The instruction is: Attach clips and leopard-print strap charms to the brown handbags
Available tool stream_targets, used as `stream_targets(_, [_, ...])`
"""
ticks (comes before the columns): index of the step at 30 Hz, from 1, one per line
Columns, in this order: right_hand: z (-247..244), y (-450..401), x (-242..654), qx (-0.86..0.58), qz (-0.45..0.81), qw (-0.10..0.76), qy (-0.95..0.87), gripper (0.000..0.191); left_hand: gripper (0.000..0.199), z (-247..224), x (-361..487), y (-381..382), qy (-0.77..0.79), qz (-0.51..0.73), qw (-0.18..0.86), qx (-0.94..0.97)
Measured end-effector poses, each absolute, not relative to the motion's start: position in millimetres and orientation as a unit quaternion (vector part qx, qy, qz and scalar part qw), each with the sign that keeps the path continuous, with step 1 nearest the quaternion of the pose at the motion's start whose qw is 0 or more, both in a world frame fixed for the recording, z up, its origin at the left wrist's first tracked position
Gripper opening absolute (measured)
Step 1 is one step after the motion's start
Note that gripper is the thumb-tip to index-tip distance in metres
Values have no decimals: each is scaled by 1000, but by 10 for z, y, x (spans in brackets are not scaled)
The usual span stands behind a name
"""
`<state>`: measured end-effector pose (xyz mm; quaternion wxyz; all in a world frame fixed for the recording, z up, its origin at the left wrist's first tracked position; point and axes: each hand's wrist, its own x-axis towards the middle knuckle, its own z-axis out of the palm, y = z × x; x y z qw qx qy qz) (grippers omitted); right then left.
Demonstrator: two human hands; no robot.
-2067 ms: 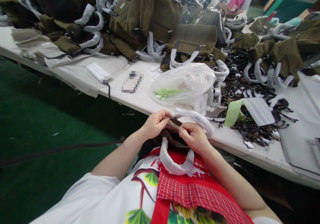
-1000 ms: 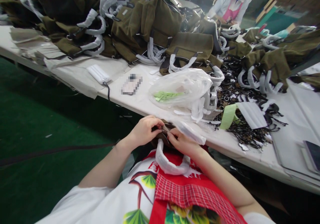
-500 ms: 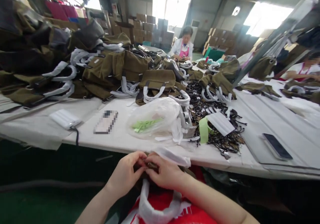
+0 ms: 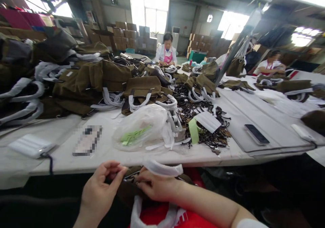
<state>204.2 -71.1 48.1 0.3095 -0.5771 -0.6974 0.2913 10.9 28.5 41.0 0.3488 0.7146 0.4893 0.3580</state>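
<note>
An olive-brown handbag (image 4: 127, 190) lies at my lap, under the table's front edge, with its opening facing up. One white-wrapped handle (image 4: 164, 168) stands behind my right hand; the other handle (image 4: 137, 211) hangs toward me over red clothing. My right hand (image 4: 158, 185) is closed on the bag's opening edge, its fingertips partly tucked inside. At the bag's left end, my left hand (image 4: 101, 184) pinches thumb and forefinger together. Whatever is between those fingertips is too small to make out. A light metallic line shows along the opening between the hands.
On the white table (image 4: 228, 153) are a clear plastic bag (image 4: 142, 126) with green strips, a tape dispenser (image 4: 175, 121), a heap of dark cords (image 4: 210, 141) and phones (image 4: 256, 134). Olive bags (image 4: 83, 82) pile up behind. Co-workers (image 4: 166, 52) sit across the table.
My left hand has moved left, away from my right hand, showing more of the bag's opening. My right hand stays on the bag. The view has turned to the right.
</note>
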Motion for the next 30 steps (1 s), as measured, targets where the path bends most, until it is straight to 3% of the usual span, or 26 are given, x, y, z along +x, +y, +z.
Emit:
stream_targets(4, [601, -732, 2015, -555, 398, 363, -633, 46, 41, 523, 136, 197, 448, 381, 386, 710])
stream_targets(8, [577, -716, 2025, -537, 544, 350, -541, 28, 36, 562, 234, 116, 435, 387, 409, 703])
stream_targets(11, [468, -691, 2099, -567, 558, 391, -463, 33, 31, 597, 302, 122, 414, 347, 422, 728])
stream_targets(17, [318, -644, 2435, -496, 588, 527, -362, 50, 23, 981, 697, 376, 353, 344, 310, 813])
stream_targets(21, [213, -705, 2581, -485, 600, 533, -347, 55, 24, 1478, 1626, 819, 284, 359, 272, 847])
stream_targets(24, [141, -829, 2612, -494, 589, 511, -384, 52, 23, 1697, 2660, 1216, 281, 271, 270, 880])
stream_targets(26, [125, -911, 2652, -492, 573, 488, -437, 50, 23, 1689, 3357, 1441, 297, 177, 304, 888])
stream_targets(30, [160, -957, 2885, -461, 549, 402, -569, 50, 30, 1387, 4449, 1689, 298, 114, 338, 885])
